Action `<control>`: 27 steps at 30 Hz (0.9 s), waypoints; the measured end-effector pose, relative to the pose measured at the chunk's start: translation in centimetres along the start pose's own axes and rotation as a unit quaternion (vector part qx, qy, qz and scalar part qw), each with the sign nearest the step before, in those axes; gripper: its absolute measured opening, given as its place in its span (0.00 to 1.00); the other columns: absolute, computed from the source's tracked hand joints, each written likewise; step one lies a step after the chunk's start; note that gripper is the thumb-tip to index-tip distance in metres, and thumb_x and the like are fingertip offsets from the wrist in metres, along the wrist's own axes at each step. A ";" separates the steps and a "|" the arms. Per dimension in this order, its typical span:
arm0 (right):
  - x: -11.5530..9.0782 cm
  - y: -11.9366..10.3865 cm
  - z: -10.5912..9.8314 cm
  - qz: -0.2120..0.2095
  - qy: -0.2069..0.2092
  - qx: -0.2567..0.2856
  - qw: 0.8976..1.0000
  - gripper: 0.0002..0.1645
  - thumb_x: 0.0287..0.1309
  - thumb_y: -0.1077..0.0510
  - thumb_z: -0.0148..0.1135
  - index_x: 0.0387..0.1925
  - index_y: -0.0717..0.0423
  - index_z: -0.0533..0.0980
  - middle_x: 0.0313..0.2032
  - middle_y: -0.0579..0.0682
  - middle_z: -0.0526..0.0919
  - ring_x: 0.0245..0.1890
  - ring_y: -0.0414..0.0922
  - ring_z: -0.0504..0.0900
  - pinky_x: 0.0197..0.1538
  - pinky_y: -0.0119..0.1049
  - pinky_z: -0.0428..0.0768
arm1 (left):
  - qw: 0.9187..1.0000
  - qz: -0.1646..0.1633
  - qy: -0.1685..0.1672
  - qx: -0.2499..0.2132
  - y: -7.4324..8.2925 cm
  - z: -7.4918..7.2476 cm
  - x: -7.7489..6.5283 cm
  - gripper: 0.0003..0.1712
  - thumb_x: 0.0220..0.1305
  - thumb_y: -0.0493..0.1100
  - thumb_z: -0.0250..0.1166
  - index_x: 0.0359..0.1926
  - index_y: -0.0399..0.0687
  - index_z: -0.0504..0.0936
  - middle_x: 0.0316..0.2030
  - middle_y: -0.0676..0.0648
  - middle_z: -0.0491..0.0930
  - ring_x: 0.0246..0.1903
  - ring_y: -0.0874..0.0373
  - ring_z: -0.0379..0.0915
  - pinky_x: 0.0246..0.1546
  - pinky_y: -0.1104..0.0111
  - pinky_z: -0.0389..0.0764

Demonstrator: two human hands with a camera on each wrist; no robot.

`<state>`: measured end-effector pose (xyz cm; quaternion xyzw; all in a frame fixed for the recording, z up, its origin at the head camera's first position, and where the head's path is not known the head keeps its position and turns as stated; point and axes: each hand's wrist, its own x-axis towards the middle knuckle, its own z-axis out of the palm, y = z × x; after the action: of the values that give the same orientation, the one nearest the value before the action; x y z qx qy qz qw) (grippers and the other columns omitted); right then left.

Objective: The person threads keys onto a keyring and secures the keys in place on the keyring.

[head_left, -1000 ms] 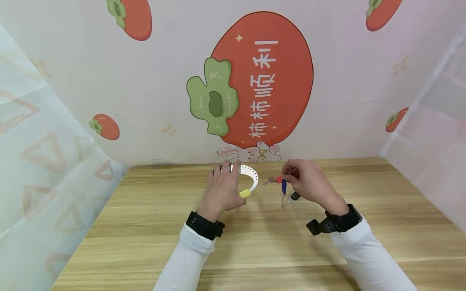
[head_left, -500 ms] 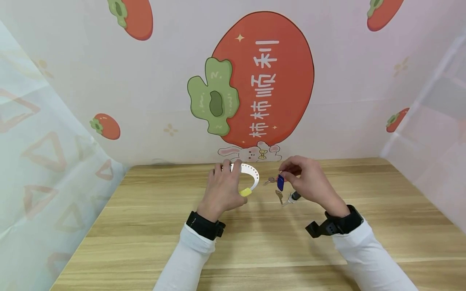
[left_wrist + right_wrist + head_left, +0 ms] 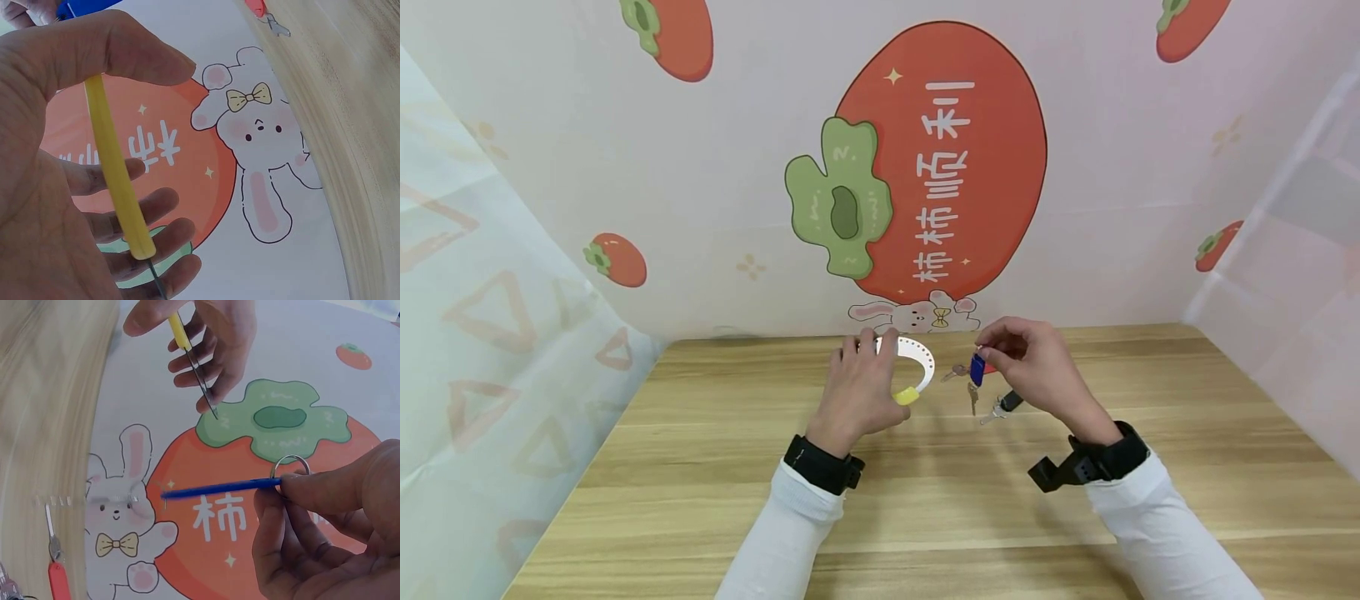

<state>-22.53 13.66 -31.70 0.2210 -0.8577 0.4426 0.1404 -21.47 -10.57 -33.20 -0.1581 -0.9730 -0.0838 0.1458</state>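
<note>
My left hand [image 3: 856, 392] grips a flat white C-shaped plate [image 3: 925, 360] with a row of small holes along its curve. The plate's yellow grip [image 3: 115, 169] lies inside my hand, between thumb and fingers. Right of it, my right hand [image 3: 1036, 362] pinches the metal split ring [image 3: 291, 464] and end of a blue key tag [image 3: 977, 370]. From that tag a key [image 3: 973, 400] dangles above the table. Behind it lies a second key [image 3: 955, 372] with a red tag [image 3: 59, 581], partly covered by my hand.
A black key fob [image 3: 1011, 401] with a metal key [image 3: 992, 415] lies on the wooden table [image 3: 925, 517], just below my right fingers. A white printed backdrop [image 3: 737, 167] with persimmons and a rabbit rises along the table's back edge.
My right hand has moved slightly up and left. The blue tag and its key have swung and turned, exposing more of the black fob. The left hand and plate have hardly moved.
</note>
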 end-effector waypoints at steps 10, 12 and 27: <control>0.0 -0.1 0.0 0.014 0.001 0.022 1.000 0.07 0.62 0.72 0.65 0.39 0.62 0.83 0.35 0.54 0.85 0.30 0.51 0.81 0.32 0.30 0.78 | 1.000 0.001 -0.003 0.002 0.0 0.2 0.1 0.55 0.36 0.53 0.82 0.67 0.42 0.69 0.55 0.36 0.72 0.50 0.40 0.68 0.49 0.49 0.75; 0.0 -0.1 0.0 0.015 0.001 0.024 1.000 0.07 0.61 0.72 0.65 0.39 0.62 0.83 0.35 0.55 0.85 0.29 0.50 0.81 0.31 0.30 0.78 | 1.000 0.002 -0.004 0.002 0.0 0.2 0.1 0.56 0.36 0.53 0.82 0.67 0.42 0.69 0.55 0.36 0.72 0.50 0.40 0.68 0.48 0.49 0.75; 0.0 -0.2 -0.3 0.045 -0.028 0.072 0.996 0.10 0.63 0.69 0.63 0.43 0.60 0.86 0.44 0.56 0.87 0.34 0.46 0.89 0.41 0.35 0.84 | 1.000 0.003 -0.009 -0.003 0.1 0.2 0.2 0.57 0.37 0.54 0.82 0.69 0.42 0.68 0.57 0.35 0.72 0.52 0.38 0.68 0.50 0.47 0.74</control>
<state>-22.42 13.83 -31.44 0.2036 -0.8361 0.5030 0.0802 -21.70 -10.41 -33.35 -0.1618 -0.9736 -0.0846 0.1367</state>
